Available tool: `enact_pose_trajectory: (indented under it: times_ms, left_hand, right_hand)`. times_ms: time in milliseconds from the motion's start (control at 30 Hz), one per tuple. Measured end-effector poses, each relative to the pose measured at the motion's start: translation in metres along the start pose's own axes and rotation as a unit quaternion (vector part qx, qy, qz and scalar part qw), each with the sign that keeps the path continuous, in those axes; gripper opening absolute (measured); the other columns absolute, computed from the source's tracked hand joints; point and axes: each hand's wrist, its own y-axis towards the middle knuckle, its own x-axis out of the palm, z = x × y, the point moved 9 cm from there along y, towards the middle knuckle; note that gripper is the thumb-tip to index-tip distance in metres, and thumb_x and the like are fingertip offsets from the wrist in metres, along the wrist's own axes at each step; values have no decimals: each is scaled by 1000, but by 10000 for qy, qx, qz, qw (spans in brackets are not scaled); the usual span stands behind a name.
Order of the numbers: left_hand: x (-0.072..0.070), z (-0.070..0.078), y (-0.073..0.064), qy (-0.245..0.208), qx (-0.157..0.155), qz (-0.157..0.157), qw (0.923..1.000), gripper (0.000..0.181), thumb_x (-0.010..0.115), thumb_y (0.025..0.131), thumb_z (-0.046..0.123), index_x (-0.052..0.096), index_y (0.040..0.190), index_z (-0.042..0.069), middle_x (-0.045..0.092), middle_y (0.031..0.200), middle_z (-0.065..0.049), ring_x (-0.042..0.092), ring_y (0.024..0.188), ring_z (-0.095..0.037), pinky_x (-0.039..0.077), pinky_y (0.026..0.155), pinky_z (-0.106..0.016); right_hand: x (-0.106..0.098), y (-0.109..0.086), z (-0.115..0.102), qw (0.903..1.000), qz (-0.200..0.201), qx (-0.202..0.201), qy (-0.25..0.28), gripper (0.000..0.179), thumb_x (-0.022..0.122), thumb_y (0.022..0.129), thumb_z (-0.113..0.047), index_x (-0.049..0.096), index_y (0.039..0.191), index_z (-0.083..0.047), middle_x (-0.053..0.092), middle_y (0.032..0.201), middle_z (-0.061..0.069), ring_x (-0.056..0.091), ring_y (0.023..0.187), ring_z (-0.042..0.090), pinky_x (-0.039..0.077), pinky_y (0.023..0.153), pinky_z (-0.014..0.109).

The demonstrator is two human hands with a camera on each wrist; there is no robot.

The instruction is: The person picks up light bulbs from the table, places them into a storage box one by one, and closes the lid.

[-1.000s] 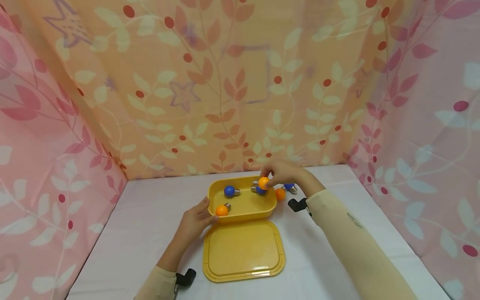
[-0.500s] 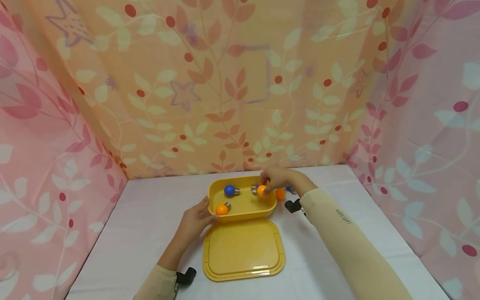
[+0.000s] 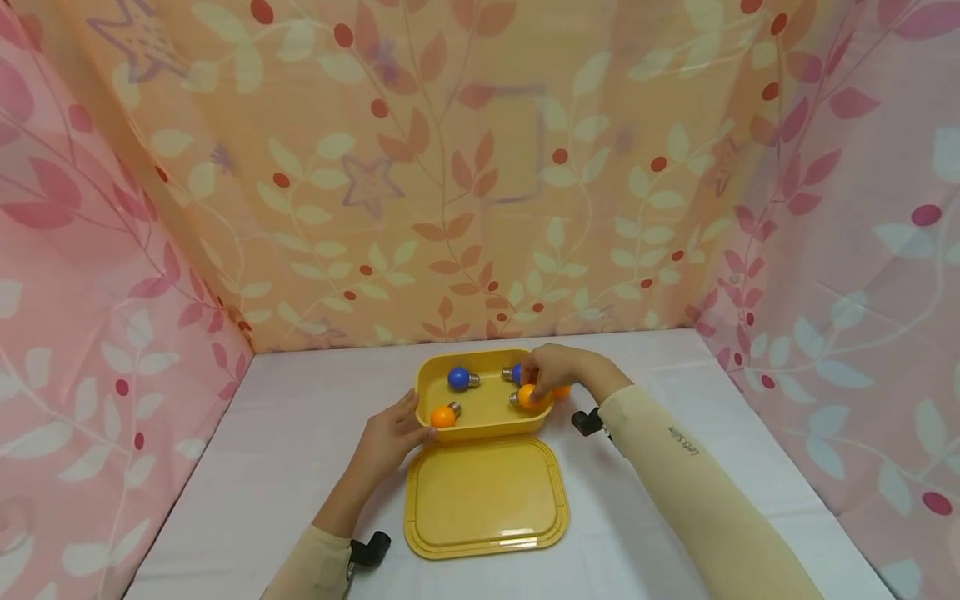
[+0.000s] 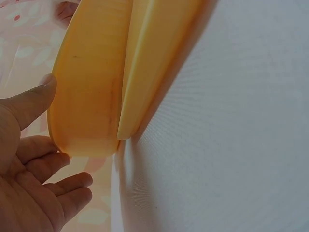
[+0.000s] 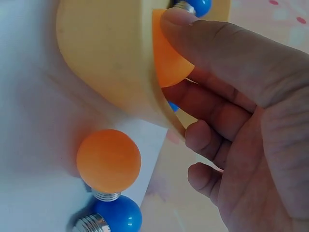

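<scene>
My right hand [image 3: 553,368] reaches into the right end of a yellow plastic box [image 3: 480,432]. Its thumb and fingers pinch an orange light bulb [image 3: 529,398], whose metal screw base points left. In the right wrist view, the box wall hides part of this orange bulb [image 5: 170,58]. My left hand [image 3: 390,432] rests against the box's front left corner, thumb at the rim and fingers along the outside. Inside the box lie a blue bulb [image 3: 458,379], another orange bulb [image 3: 442,417] and a second blue bulb [image 3: 517,373] partly covered by my right hand.
A yellow lid [image 3: 487,497] lies flat on the white-covered table in front of the box. Outside the box's right end are an orange bulb [image 5: 109,161] and a blue bulb [image 5: 120,215]. Floral curtains [image 3: 480,208] enclose the back and sides.
My right hand has lowered the orange bulb into the box and brought it nearer the front right, over the past second. My left hand stays at the box corner.
</scene>
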Motion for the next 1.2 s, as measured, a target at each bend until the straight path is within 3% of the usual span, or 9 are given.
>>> enact_pose_trajectory:
  times_ms: [367,567,700,833,967,1200]
  left_hand:
    - [-4,1,4,-57,116,68,9999,82,80,89,43,43,156,13,36,164,1,35,151,-29,31,121,-54]
    - [-6,1,7,-30,137,105,9998,82,80,89,43,43,156,12,37,164,-3,35,151,-29,31,121,-55]
    - [-6,2,7,-2,158,119,9998,82,80,89,44,43,155,12,37,164,-3,36,151,-31,31,120,-55]
    - [-7,3,7,-18,201,146,9997,83,80,88,44,44,155,11,38,163,-4,36,150,-33,31,120,-57]
    - [-6,1,5,-53,158,167,9997,83,81,88,43,44,155,11,38,163,-4,36,150,-33,31,120,-56]
    - [-1,-3,3,176,34,66,9998,86,80,87,47,41,156,14,38,163,0,37,150,-32,32,120,-55]
  right_hand:
    - [-2,1,-4,9968,83,19,-794,27,90,77,-37,74,94,-25,68,91,-10,60,89,16,52,84,32]
    - [-5,-2,-4,9985,150,-132,-510,28,87,81,-32,77,103,-19,69,95,-8,60,90,16,53,83,33]
    - [-15,-6,-3,9978,468,-422,-210,31,82,87,-29,77,113,-13,71,101,-5,61,92,16,55,87,35]
    - [-32,-13,7,9924,1084,-506,-288,28,79,91,-27,76,116,-13,72,104,-4,64,98,20,55,93,41]
    - [-44,-24,27,9852,1692,-164,-235,30,76,93,-25,74,118,-10,74,110,2,66,108,29,54,99,48]
    - [-46,-44,77,9672,2336,989,112,42,77,92,-30,70,124,-4,73,114,10,65,110,33,51,101,54]
